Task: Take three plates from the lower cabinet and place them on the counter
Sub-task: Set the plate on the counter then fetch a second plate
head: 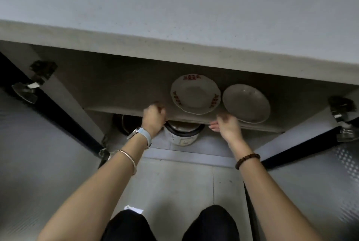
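Two plates lie on the shelf (124, 101) of the open lower cabinet. One is a white plate with red rim patterns (195, 94); a plain white plate (245, 103) sits to its right. My left hand (154, 119) is at the shelf's front edge, left of the patterned plate, fingers curled and holding nothing. My right hand (228, 125) hovers at the shelf edge between the two plates, close to the plain plate's near rim, fingers apart and empty. The grey counter (194, 7) spreads above the cabinet.
Under the shelf stand a white rice cooker (182, 134) and a dark pot (126, 124). Both cabinet doors swing open, the left door (38, 143) and the right door (320, 163). My knees (171, 225) are on the tiled floor.
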A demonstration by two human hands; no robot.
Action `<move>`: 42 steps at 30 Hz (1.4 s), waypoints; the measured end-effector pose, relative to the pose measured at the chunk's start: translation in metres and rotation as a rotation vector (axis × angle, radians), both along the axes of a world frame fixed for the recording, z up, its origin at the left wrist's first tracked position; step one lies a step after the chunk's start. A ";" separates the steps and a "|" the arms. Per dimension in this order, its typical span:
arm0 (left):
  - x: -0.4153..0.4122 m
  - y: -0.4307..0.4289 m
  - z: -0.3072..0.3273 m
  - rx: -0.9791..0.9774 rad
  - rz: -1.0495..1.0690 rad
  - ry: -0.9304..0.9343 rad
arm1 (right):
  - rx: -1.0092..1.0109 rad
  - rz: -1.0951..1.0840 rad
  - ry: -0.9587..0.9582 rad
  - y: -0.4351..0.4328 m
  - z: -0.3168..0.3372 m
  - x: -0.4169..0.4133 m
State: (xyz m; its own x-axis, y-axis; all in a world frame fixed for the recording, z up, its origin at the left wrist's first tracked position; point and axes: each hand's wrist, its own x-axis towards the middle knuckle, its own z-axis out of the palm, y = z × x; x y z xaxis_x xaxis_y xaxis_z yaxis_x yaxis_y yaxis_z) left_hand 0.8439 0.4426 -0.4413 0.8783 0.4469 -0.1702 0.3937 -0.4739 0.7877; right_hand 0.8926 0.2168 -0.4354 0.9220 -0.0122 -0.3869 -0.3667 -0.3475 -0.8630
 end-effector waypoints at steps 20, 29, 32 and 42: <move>0.076 -0.006 -0.047 -0.408 -0.024 -0.051 | 0.293 -0.039 -0.118 0.031 -0.037 0.032; 0.001 -0.008 0.006 -0.378 0.006 -0.091 | 0.276 -0.045 -0.125 0.029 0.005 -0.025; -0.038 -0.007 0.035 -0.363 0.049 -0.041 | 0.253 -0.052 -0.108 0.031 0.030 -0.059; -0.195 -0.010 0.187 -0.436 0.169 0.109 | 0.140 0.041 0.108 0.027 0.167 -0.193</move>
State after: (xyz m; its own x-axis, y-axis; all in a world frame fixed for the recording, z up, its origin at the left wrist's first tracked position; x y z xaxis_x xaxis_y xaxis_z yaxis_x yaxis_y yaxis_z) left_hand 0.6494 0.4325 -0.2546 0.7659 0.4485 -0.4606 0.5280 -0.0302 0.8487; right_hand 0.6992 0.2442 -0.2681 0.8734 0.0861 -0.4793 -0.4481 -0.2430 -0.8603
